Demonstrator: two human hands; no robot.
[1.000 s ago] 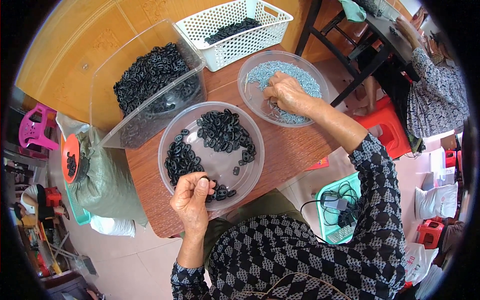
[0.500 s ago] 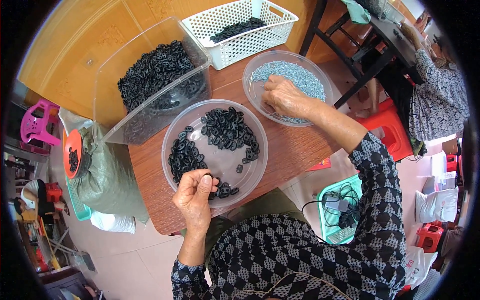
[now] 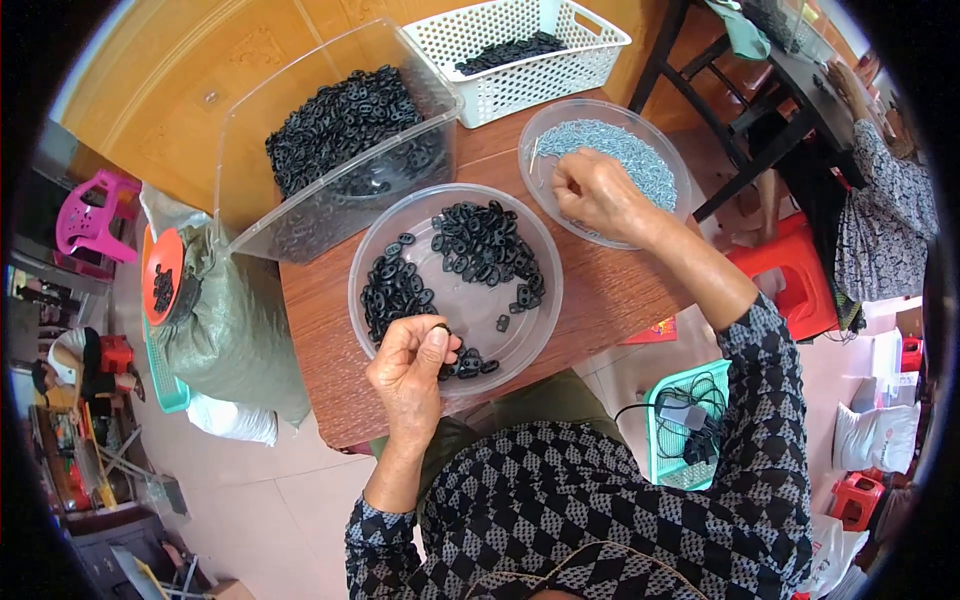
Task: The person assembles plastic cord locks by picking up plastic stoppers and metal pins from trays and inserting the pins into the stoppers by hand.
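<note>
Black piece (image 3: 443, 327), pinched in left hand (image 3: 407, 372), right hand (image 3: 600, 192) over metal pieces (image 3: 632, 150)

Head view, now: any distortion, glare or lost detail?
Head view: black corners, pink chair leaning near the curved left rim. Head view: pale highlights along the rim of the clear box. Head view: blue-grey pieces too fine to separate cleanly; left hand mostly hides its black piece; right hand hides whatever its grip might hold.

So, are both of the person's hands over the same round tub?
No: the left hand is at the tub of black pieces, while the right hand is over the tub of small silvery-blue pieces.
</note>
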